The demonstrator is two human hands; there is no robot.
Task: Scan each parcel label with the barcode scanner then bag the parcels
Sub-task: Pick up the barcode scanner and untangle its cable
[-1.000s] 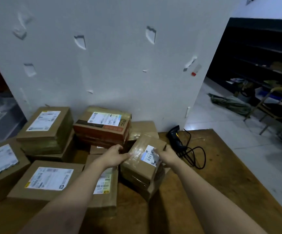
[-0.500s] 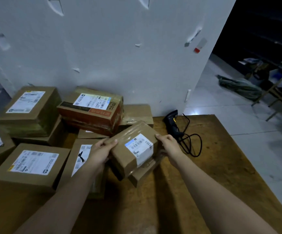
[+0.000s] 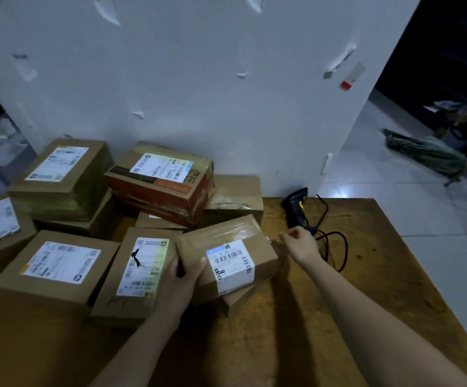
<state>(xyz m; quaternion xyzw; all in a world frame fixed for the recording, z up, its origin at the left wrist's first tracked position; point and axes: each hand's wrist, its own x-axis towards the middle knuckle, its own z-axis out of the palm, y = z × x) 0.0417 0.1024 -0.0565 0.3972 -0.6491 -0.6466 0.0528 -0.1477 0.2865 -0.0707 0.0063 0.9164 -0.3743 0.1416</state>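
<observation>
Cardboard parcel [image 3: 226, 255] (boxy, glossy tape [image 3: 228, 229] on top) sits in left hand [image 3: 180, 280].

A white wall [image 3: 199, 79] stands behind the wooden table [image 3: 366, 289], dotted with peeling tape scraps and one red tag [image 3: 346, 84]. To the right lies a pale tiled floor [image 3: 411, 208] — a green bundle [image 3: 427, 153] on it — with dark shelving [image 3: 450, 51] beyond. The light is dim.
</observation>
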